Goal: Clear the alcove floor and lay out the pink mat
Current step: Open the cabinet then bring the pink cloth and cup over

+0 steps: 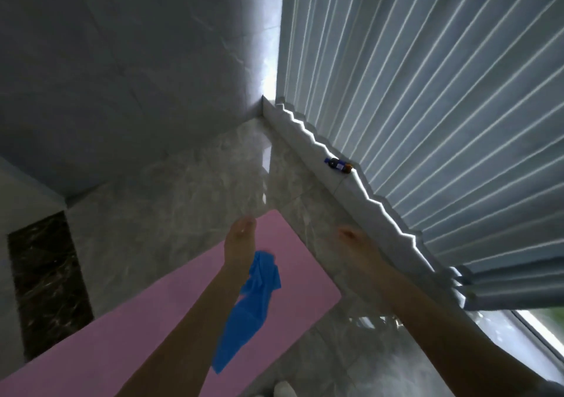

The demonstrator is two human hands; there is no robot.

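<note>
With the pink mat (171,314) already flat on the alcove floor (171,183), my left hand (239,238) grips a blue cloth (253,299) and my blurred right hand (351,238) reaches out seemingly open and empty, the mat's far corner likely wanting straightening next.

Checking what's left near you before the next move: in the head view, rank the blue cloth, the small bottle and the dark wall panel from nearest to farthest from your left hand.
From the left hand:
1. Blue cloth, hanging just below that hand, over the pink mat.
2. Small bottle, up to the right, lying on the ledge under the blinds.
3. Dark wall panel, far left, low on the wall.
</note>
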